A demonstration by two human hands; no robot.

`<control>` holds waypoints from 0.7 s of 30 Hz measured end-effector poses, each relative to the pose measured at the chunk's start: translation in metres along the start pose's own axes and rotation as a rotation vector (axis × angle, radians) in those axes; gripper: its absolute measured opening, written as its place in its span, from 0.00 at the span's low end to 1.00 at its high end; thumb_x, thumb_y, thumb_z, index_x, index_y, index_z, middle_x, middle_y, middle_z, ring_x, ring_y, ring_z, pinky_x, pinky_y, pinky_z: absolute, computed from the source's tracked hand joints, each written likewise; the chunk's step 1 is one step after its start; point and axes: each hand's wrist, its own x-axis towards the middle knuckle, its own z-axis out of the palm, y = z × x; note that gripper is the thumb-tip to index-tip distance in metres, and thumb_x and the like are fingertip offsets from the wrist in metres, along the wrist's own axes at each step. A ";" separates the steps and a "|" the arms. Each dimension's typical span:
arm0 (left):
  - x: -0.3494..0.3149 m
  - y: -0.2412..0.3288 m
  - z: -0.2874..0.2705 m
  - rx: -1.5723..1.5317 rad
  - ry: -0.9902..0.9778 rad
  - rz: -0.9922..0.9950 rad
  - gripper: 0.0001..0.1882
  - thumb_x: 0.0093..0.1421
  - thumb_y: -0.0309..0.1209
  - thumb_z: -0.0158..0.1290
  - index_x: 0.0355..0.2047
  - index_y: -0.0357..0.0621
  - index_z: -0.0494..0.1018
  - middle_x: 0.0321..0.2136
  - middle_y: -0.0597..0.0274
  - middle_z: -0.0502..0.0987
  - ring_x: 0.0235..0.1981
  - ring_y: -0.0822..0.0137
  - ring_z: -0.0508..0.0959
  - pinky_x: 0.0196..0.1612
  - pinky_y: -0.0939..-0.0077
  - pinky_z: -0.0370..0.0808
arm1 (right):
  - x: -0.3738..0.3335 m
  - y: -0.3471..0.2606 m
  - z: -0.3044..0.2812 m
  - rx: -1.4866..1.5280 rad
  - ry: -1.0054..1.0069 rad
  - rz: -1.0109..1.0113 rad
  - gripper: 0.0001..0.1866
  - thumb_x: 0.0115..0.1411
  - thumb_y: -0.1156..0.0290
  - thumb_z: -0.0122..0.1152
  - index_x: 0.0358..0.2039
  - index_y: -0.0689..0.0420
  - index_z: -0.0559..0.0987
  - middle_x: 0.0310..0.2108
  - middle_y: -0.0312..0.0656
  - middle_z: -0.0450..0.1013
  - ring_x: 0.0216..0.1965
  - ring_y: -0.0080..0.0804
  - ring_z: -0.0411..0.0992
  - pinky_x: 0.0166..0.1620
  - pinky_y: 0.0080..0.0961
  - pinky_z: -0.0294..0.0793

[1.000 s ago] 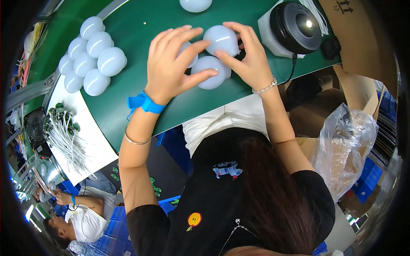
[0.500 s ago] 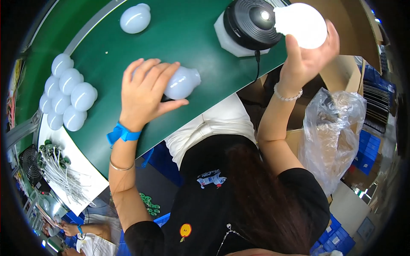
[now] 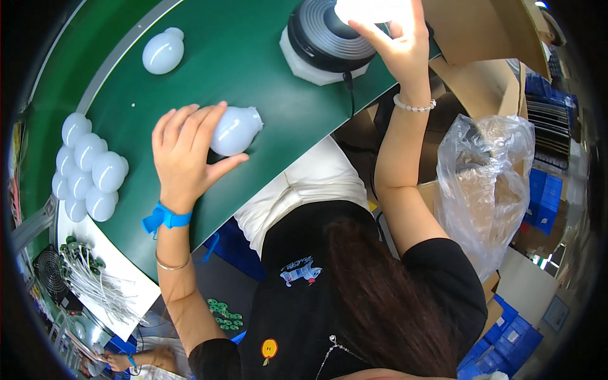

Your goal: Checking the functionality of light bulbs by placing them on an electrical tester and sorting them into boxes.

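My right hand (image 3: 405,56) grips a brightly lit white bulb cover (image 3: 372,10) at the top edge of the view. That cover is over the far right part of a round black ringed device (image 3: 324,43), which stands on a white octagonal base. My left hand (image 3: 182,151) is curled around another milky bulb cover (image 3: 235,131) lying on the green table, its neck pointing right. A single bulb cover (image 3: 163,52) lies farther off, beyond my left hand. At the left, several more bulb covers (image 3: 106,172) are bunched together.
White wires (image 3: 95,288) with small green boards lie on a white sheet at the left. At the right are open cardboard boxes (image 3: 491,85) and a clear plastic bag (image 3: 484,183). A black cable (image 3: 350,95) hangs from the device. A co-worker's arm (image 3: 149,360) shows lower left.
My right hand has moved the lit bulb cover farther away and over the device, hiding its bright spot. The whole view has shifted; my left hand stays around its cover.
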 end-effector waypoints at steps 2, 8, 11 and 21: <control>0.001 0.000 0.000 0.004 -0.001 0.004 0.35 0.41 0.56 0.59 0.47 0.49 0.73 0.39 0.66 0.75 0.45 0.62 0.72 0.53 0.60 0.64 | 0.000 -0.001 -0.004 -0.029 -0.026 0.021 0.26 0.46 0.73 0.70 0.45 0.63 0.71 0.46 0.50 0.68 0.46 0.40 0.69 0.47 0.33 0.69; 0.003 -0.002 0.000 0.015 0.008 0.019 0.36 0.41 0.57 0.60 0.46 0.48 0.73 0.38 0.64 0.74 0.45 0.61 0.72 0.52 0.60 0.64 | -0.006 -0.005 -0.013 -0.136 -0.072 -0.017 0.22 0.47 0.74 0.67 0.43 0.62 0.73 0.44 0.50 0.69 0.44 0.41 0.69 0.47 0.33 0.68; 0.004 -0.001 0.001 0.004 0.008 0.012 0.36 0.40 0.57 0.60 0.46 0.48 0.73 0.37 0.63 0.74 0.44 0.61 0.72 0.52 0.60 0.65 | -0.005 -0.007 -0.010 -0.188 -0.060 -0.171 0.22 0.46 0.75 0.67 0.43 0.62 0.72 0.42 0.47 0.68 0.42 0.40 0.68 0.46 0.31 0.68; 0.004 0.000 0.001 0.020 0.017 0.017 0.37 0.39 0.57 0.61 0.46 0.48 0.73 0.37 0.62 0.74 0.44 0.61 0.72 0.52 0.60 0.65 | 0.018 0.053 0.007 -0.144 -0.063 -0.451 0.28 0.46 0.70 0.71 0.47 0.64 0.71 0.42 0.47 0.69 0.40 0.37 0.70 0.46 0.30 0.69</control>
